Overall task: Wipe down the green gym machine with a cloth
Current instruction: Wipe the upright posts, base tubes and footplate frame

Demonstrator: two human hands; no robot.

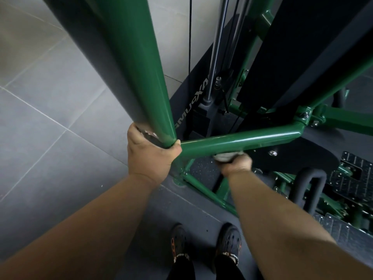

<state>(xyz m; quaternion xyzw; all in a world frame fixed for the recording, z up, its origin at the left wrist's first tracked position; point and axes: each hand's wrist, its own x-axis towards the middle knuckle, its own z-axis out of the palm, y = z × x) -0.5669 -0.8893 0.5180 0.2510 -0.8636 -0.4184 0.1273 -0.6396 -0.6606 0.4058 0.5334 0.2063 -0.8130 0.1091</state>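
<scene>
Your left hand (150,156) is wrapped around the foot of the thick upright post (139,73), a round steel tube in glossy dark green paint that catches a soft streak of light along its length. Your thumb curls to the right side of the tube, right where it meets the cross bar (242,139). That bar is a slimmer round tube in the same smooth green enamel, running to the right and slightly upward to a bolted clamp joint (304,118) with bright metal bolt heads.

Your right hand (236,163) sits just under the cross bar, fingers curled around the cloth (226,155), a pale, soft, crumpled wad pressed up against the bar's underside. Only a small bunched part of it shows above your knuckles.

Behind the bar stand flat matte black panels of the green gym machine (260,23), with two polished chrome guide rods (216,49) and thin black cables dropping down to the weight stack. To the right, a black foam-padded handle (310,188) bends in a loop, beside a black metal footplate (355,178) with a raised studded pattern.

The floor (46,110) on your left is large smooth grey tile with pale grout lines; under the machine it turns to speckled dark rubber matting. Your shoes (230,243) are dark perforated clogs with orange trim.
</scene>
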